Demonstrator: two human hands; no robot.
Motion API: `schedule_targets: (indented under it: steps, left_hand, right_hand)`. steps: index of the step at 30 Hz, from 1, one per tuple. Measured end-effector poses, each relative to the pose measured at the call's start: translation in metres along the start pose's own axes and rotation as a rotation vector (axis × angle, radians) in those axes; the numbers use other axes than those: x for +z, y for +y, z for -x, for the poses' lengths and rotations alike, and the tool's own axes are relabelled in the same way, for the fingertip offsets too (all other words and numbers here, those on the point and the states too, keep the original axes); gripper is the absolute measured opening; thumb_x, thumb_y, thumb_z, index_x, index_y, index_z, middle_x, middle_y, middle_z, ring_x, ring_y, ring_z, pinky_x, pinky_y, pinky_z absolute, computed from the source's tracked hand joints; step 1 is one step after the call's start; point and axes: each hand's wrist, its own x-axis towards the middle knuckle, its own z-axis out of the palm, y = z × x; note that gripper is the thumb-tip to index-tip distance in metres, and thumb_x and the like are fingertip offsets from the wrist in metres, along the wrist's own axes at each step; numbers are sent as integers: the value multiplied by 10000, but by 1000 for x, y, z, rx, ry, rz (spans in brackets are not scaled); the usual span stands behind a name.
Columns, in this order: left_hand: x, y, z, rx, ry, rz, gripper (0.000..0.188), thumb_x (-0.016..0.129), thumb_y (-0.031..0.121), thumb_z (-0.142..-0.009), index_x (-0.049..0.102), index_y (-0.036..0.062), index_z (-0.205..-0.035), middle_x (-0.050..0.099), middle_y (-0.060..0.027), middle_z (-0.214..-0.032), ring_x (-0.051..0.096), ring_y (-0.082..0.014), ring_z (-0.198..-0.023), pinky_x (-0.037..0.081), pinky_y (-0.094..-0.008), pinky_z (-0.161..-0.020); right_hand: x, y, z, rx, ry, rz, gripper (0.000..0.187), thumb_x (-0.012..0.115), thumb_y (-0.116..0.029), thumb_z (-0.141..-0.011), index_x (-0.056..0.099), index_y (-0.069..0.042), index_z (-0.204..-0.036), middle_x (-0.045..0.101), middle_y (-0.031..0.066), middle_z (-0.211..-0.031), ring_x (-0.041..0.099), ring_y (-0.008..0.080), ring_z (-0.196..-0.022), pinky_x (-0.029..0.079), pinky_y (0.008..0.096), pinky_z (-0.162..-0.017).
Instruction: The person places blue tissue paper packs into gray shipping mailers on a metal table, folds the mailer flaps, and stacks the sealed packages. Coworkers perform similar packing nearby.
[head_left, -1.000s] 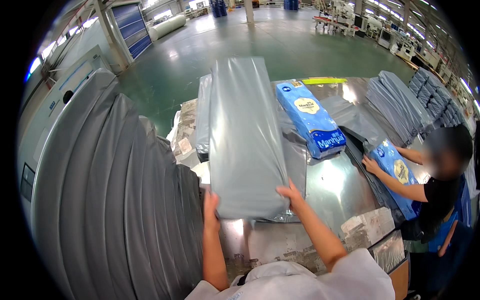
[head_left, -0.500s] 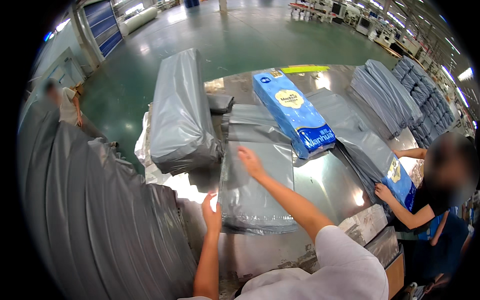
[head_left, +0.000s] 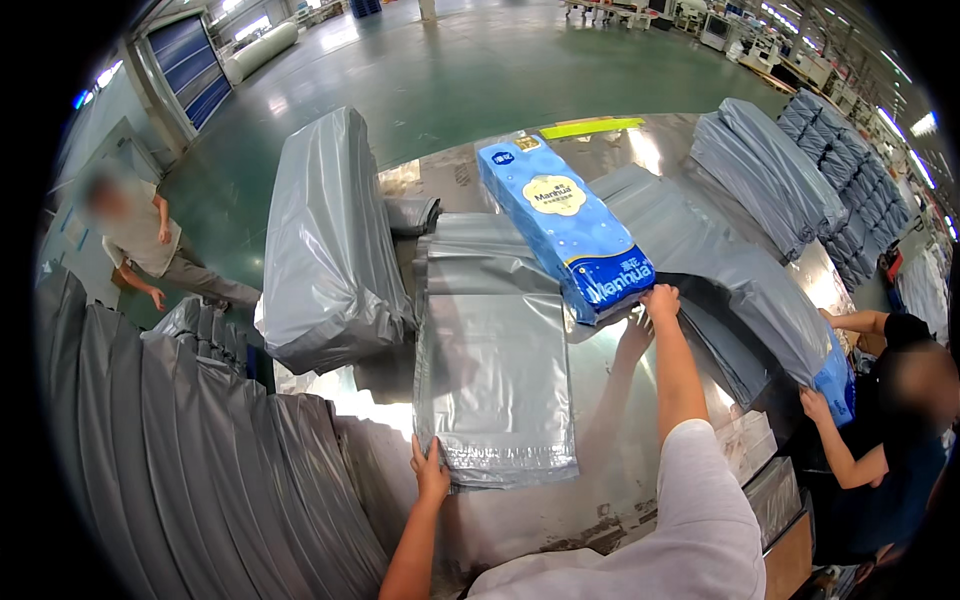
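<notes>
A stack of flat grey plastic mailing bags [head_left: 495, 345] lies on the metal table in front of me. My left hand [head_left: 431, 474] rests at the stack's near left corner, its fingers stretched and slightly apart. To the right, a long blue plastic-wrapped pack [head_left: 555, 215] with a pale yellow label lies at a slant, overlapping the bags' right edge. At the near right corner of that pack is my right hand [head_left: 661, 302], fingers closed on its end. Left of the bags stands a bulky grey wrapped parcel [head_left: 335, 235].
A co-worker [head_left: 880, 400] on the right holds a grey bag [head_left: 740, 270] around another blue pack [head_left: 835, 380]. Grey parcels [head_left: 765, 175] are stacked at the far right, and more grey parcels [head_left: 210, 440] rise on my left. Another person [head_left: 145, 235] stands beyond them.
My right hand has moved right, from above the bags to the blue pack's corner. My left hand has come down to the bags' near corner. The co-worker's bag covers more of the other pack.
</notes>
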Motion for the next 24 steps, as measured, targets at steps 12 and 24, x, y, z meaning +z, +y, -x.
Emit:
schedule_targets:
  steps: [12,24]
  left_hand:
    - [22,8,24,520,-2,-497,599,491,11,-677,380,84,-1261,296,-104,-1352,302,-268,-1226,279,-400,-981]
    - [28,-24,-10,385,-96,84,382,455,5,-759,482,24,-1139,560,-175,-1065,516,-283,-1015,395,-347,-876]
  right_hand:
    - [-166,-39,171,-385,-539,-1308,195,649,-273,-760,567,-98,-789,552,27,-936,493,126,-859,385,300,-761]
    - [-4,88,579,-990,-592,-629,102,628,-171,-745,653,-72,-754,358,177,-1264,333,315,-1182,216,405,-1008]
